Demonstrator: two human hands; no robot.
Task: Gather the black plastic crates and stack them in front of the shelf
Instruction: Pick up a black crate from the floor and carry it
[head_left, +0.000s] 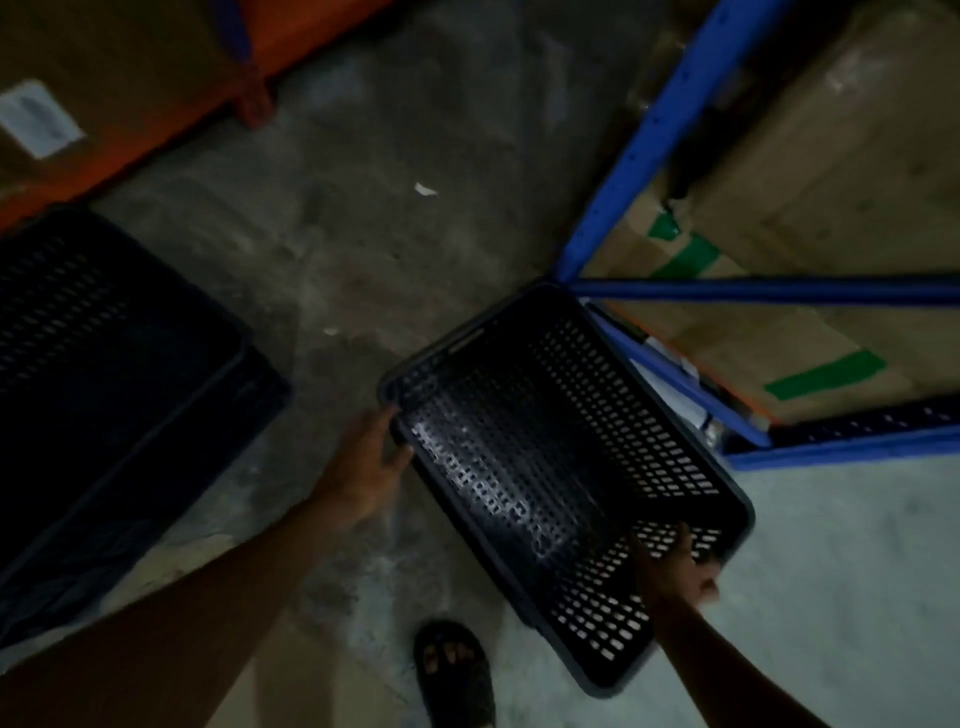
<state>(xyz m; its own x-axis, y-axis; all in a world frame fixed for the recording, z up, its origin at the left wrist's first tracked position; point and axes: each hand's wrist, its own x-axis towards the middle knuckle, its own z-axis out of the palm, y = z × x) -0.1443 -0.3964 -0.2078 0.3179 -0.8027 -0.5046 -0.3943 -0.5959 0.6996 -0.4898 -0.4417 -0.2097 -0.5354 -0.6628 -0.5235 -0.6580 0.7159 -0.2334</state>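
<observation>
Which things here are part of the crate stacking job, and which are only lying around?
Part of the job:
held black crate
black crates on the floor
blue shelf
left hand
right hand

Lying about:
cardboard boxes
paper scrap
orange rack

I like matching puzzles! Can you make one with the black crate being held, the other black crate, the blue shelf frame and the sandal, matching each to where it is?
Things:
1. perforated black plastic crate gripped by both hands
2. second black plastic crate
3. blue metal shelf frame
4. dark sandal

Places:
A. bottom middle, on a foot
B. on the floor at left
C. standing at right, cardboard boxes inside
D. centre, between the hands

Pairs: 1-D, 2-B, 3-C, 4-A
</observation>
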